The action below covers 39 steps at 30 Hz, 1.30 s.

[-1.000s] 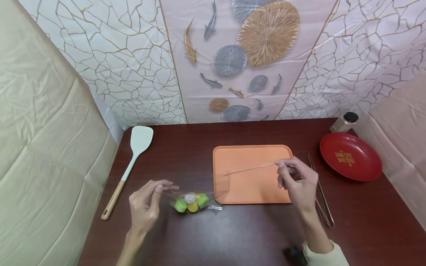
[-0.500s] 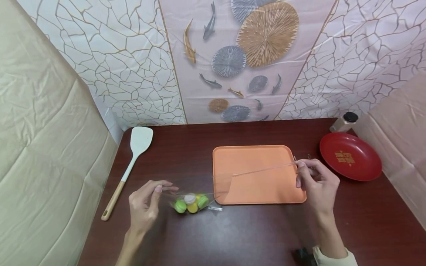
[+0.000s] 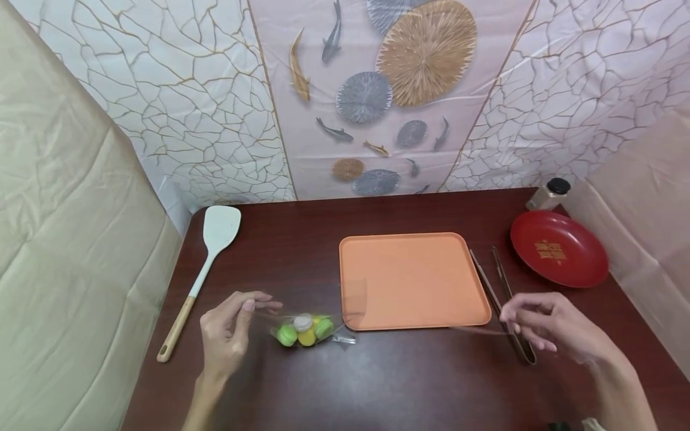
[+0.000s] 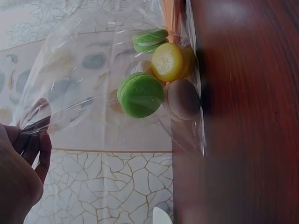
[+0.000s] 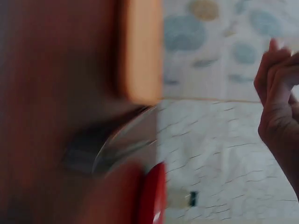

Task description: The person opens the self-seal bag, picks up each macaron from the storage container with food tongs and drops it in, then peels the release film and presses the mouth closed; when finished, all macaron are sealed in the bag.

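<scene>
In the head view my left hand (image 3: 223, 332) pinches the upper left corner of a clear plastic bag (image 3: 354, 299). Several macarons lie at the bag's bottom, among them a green macaron (image 3: 287, 335) and a yellow macaron (image 3: 306, 338). The left wrist view also shows a brownish macaron (image 4: 183, 99) through the film. Over to the right, beside the tongs, my right hand (image 3: 555, 332) pinches a thin clear strip (image 3: 480, 330) that trails leftward, its free end apart from the bag. The right wrist view is blurred, and the strip cannot be made out there.
An orange tray (image 3: 412, 281) lies right of the bag, with metal tongs (image 3: 504, 278) alongside. Farther right are a red plate (image 3: 574, 251) and a black-capped jar (image 3: 548, 194). A white spatula (image 3: 221, 230) with a wooden handle lies on the left.
My right hand has moved right and toward the table's near side, pulling the thin strip away from the bag. The left hand and the bag have stayed nearly still.
</scene>
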Motion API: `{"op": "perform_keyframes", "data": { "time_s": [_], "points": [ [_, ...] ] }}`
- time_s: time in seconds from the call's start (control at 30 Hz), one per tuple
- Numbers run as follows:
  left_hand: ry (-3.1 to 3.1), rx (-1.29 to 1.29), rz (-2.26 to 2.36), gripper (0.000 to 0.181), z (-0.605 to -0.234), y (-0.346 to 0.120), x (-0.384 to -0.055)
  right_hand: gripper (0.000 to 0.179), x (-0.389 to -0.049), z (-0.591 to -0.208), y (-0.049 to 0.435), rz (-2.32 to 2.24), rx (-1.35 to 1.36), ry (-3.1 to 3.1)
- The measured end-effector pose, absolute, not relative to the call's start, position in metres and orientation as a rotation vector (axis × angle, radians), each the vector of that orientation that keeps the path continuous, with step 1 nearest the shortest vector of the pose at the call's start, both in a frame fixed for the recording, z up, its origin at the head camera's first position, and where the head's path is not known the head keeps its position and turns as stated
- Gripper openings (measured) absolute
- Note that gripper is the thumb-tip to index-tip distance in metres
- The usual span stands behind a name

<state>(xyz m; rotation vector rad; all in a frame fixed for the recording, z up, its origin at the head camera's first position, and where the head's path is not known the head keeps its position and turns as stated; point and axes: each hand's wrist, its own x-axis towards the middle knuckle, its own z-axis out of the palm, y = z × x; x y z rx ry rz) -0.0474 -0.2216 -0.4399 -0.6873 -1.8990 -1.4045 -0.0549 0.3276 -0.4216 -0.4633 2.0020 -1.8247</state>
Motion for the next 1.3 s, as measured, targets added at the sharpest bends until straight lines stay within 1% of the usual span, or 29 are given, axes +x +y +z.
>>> {"op": "perform_keyframes", "data": {
  "time_s": [0.2,0.3,0.43,0.57,0.7,0.9,0.97,1.13,1.23,1.3],
  "points": [
    [-1.9,-0.692,-1.406,0.028,-0.439,-0.221,-0.049,0.022,-0.07,-0.434,0.369,-1.468,-0.496,1.914],
    [-1.905,-0.693,-1.408,0.027,-0.439,-0.22,-0.05,0.02,-0.083,-0.43,0.379,-1.331,-0.454,2.063],
    [-1.918,-0.677,-1.409,0.028,-0.439,-0.222,-0.05,0.016,-0.11,-0.429,0.368,-1.064,-0.345,2.474],
    [-1.947,-0.651,-1.406,0.031,-0.439,-0.222,-0.049,0.011,-0.135,-0.44,0.347,-0.858,-0.255,2.739],
    [-1.98,-0.621,-1.384,0.031,-0.441,-0.22,-0.048,0.012,-0.147,-0.454,0.335,-0.824,-0.205,2.817],
    [-1.997,-0.568,-1.366,0.028,-0.445,-0.218,-0.05,0.009,-0.152,-0.466,0.331,-0.945,-0.163,2.813],
    [-1.999,-0.555,-1.36,0.028,-0.446,-0.218,-0.05,0.012,-0.153,-0.466,0.331,-0.995,-0.158,2.807],
    [-1.99,-0.556,-1.4,0.027,-0.445,-0.219,-0.052,0.026,-0.152,-0.46,0.33,-0.992,-0.181,2.895],
    [-1.971,-0.587,-1.479,0.027,-0.443,-0.218,-0.053,0.028,-0.148,-0.454,0.322,-0.986,-0.212,3.03],
    [-1.956,-0.612,-1.528,0.026,-0.443,-0.218,-0.053,0.027,-0.142,-0.448,0.308,-1.052,-0.259,3.093]
  ]
}}
